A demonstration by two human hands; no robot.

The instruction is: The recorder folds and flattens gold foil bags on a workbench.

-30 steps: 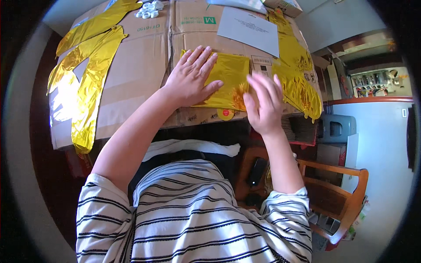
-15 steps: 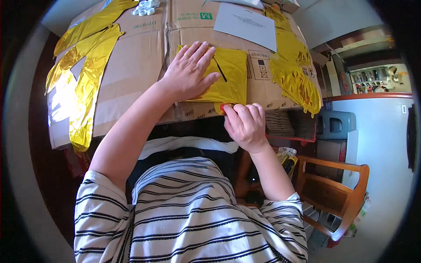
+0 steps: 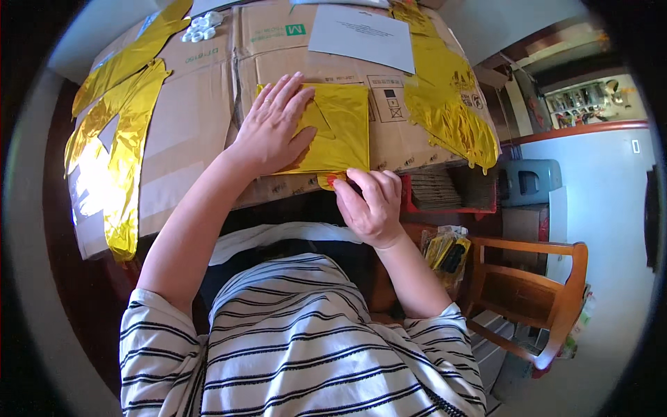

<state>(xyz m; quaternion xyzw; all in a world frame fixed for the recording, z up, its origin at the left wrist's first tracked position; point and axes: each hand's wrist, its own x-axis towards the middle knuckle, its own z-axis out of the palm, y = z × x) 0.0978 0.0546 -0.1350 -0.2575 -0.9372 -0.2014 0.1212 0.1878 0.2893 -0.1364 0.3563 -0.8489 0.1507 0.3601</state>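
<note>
A flat gold foil balloon [image 3: 340, 132], squarish in outline, lies at the near edge of a cardboard surface. Across its left part rests my left hand [image 3: 274, 128], palm down with the fingers stretched out. At the balloon's near edge a small rounded tab with a red spot [image 3: 331, 180] sticks out. My right hand [image 3: 369, 205] is curled there, thumb and forefinger closed at the tab and edge. The exact contact under those fingertips is partly hidden.
Another gold foil balloon [image 3: 128, 132] hangs over the cardboard's [image 3: 198, 118] left edge, more gold foil [image 3: 445, 104] over its right. A white printed card [image 3: 361, 38] and small white rings [image 3: 201, 28] lie farther back. A wooden chair [image 3: 521, 271] stands right.
The whole view has shifted, so the cardboard sits farther left. Both hands stay at the balloon. A dark streak on its foil has faded, and my right forefinger and thumb look slightly farther apart.
</note>
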